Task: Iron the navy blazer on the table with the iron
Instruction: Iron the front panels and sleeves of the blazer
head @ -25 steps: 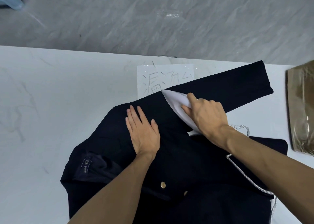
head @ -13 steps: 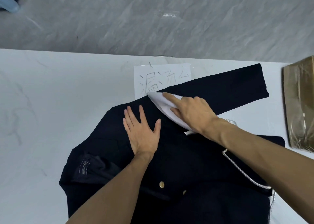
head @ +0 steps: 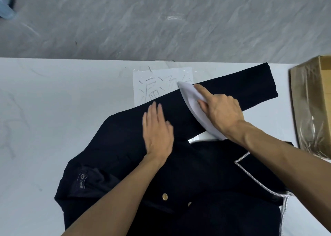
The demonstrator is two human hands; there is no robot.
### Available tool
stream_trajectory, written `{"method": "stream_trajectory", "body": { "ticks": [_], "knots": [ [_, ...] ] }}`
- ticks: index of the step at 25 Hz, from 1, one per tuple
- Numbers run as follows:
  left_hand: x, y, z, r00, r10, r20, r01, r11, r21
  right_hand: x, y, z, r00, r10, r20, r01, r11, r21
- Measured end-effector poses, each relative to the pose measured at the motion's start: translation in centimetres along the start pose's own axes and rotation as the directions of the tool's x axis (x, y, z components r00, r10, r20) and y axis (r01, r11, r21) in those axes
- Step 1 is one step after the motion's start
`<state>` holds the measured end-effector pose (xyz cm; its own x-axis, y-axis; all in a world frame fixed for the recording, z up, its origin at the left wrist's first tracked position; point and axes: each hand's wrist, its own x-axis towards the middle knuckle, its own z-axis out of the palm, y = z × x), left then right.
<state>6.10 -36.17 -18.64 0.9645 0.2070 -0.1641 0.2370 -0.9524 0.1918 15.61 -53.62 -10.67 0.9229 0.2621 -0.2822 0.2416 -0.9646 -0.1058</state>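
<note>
Head view. The navy blue wool blazer (head: 125, 146) lies spread on the white marble-patterned worktop (head: 53, 110), filling the centre and lower part of the frame. One sleeve (head: 250, 85) runs up toward the upper right.

The white, pointed iron (head: 189, 99) sits across that sleeve, just right of centre. Its tip passes the sleeve's upper edge and lies over a white paper sheet with handwriting (head: 148, 85).

My right hand (head: 222, 113) holds the iron. The index finger (head: 202, 90) lies straight along its top and the other fingers curl round its body.

My left hand (head: 157, 133) lies flat on the blazer just left of the iron. Its fingers (head: 155, 110) are straight, close together and slightly blurred, and they hold nothing.

A white braided cord (head: 250, 178) crosses the cloth at lower right. Two gold round buttons (head: 165, 196) show in the lower centre, and a dark sewn label (head: 82, 179) sits at lower left.

A brown cardboard box in clear film (head: 311, 101) stands at the right edge of the frame, apart from the sleeve end. Grey veined floor (head: 161, 29) fills the top of the frame.
</note>
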Motion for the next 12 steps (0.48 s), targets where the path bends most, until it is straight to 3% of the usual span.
{"method": "stream_trajectory", "body": {
  "ticks": [5, 12],
  "knots": [
    [1.2, 2.8, 1.6, 0.996, -0.077, 0.055, 0.071, 0.992, 0.106, -0.1, -0.5, 0.2, 0.999, -0.038, -0.020, 0.039, 0.995, 0.093],
    [1.1, 2.4, 1.8, 0.995, -0.075, 0.067, 0.068, 0.992, 0.107, -0.8, -2.1, 1.2, 0.998, -0.066, 0.002, 0.066, 0.998, -0.014]
  ]
}}
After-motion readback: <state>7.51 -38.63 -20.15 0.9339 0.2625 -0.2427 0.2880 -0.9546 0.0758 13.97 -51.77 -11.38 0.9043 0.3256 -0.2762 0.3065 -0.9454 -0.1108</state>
